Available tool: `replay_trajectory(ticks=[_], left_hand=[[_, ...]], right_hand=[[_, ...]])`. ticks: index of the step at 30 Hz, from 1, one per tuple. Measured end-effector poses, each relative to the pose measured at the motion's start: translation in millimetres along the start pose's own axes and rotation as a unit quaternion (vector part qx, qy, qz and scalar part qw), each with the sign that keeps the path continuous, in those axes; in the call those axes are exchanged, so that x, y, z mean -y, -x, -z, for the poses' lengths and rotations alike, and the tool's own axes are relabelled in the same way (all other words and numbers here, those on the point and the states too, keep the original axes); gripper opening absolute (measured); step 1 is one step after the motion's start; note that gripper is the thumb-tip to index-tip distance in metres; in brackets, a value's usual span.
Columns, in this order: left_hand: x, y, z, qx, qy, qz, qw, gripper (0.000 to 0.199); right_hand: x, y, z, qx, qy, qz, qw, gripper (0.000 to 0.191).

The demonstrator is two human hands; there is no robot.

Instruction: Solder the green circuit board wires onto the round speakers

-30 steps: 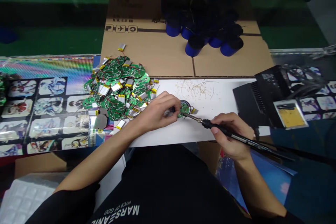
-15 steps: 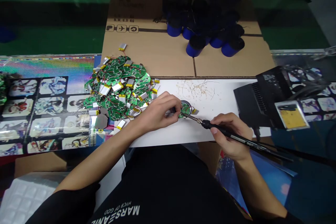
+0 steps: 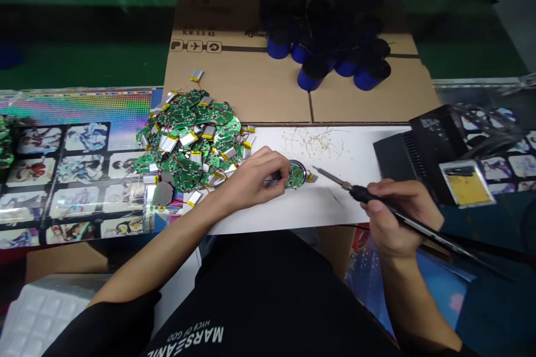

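My right hand (image 3: 404, 217) is closed round the black handle of a soldering iron (image 3: 330, 177). The iron's tip points left and hangs just right of a round green circuit board (image 3: 296, 174), apart from it. A dark ring borders the board, and a small silver and yellow battery (image 3: 311, 178) lies at its right edge. At the board's left side, my left hand (image 3: 266, 175) is closed in a pinch; what lies between its fingertips is mostly hidden. Left of that hand is a heap of green circuit boards (image 3: 184, 162) with small batteries on red wires.
Several blue and black cups (image 3: 312, 73) stand on cardboard (image 3: 251, 89) at the back. A black soldering station (image 3: 397, 162) with a yellow sponge tray (image 3: 467, 185) stands right. Wire scraps (image 3: 320, 142) litter the white work surface (image 3: 268, 223). Picture sheets (image 3: 79, 167) lie left.
My right hand has drawn the soldering iron back to the right, so its tip has left the circuit board. My left hand has stayed in place.
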State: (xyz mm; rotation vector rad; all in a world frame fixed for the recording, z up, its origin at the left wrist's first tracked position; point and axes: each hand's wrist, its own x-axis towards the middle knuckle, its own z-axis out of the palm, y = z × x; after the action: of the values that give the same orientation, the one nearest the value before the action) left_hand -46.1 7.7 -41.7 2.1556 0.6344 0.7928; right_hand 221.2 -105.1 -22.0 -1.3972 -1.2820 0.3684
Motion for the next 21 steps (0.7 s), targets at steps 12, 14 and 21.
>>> replay_trajectory(ticks=[12, 14, 21], left_hand=[[0.4, 0.2, 0.4, -0.001, -0.006, -0.001, 1.0, 0.011], [0.5, 0.4, 0.3, -0.001, -0.009, -0.003, 1.0, 0.01], [0.7, 1.4, 0.3, 0.004, -0.017, 0.003, 1.0, 0.008]], right_hand=[[9.4, 13.3, -44.3, 0.106, -0.014, 0.025, 0.994, 0.013], [5.8, 15.6, -49.5, 0.15, 0.042, 0.062, 0.986, 0.026], [-0.7, 17.3, -61.9, 0.184, 0.088, 0.105, 0.973, 0.044]])
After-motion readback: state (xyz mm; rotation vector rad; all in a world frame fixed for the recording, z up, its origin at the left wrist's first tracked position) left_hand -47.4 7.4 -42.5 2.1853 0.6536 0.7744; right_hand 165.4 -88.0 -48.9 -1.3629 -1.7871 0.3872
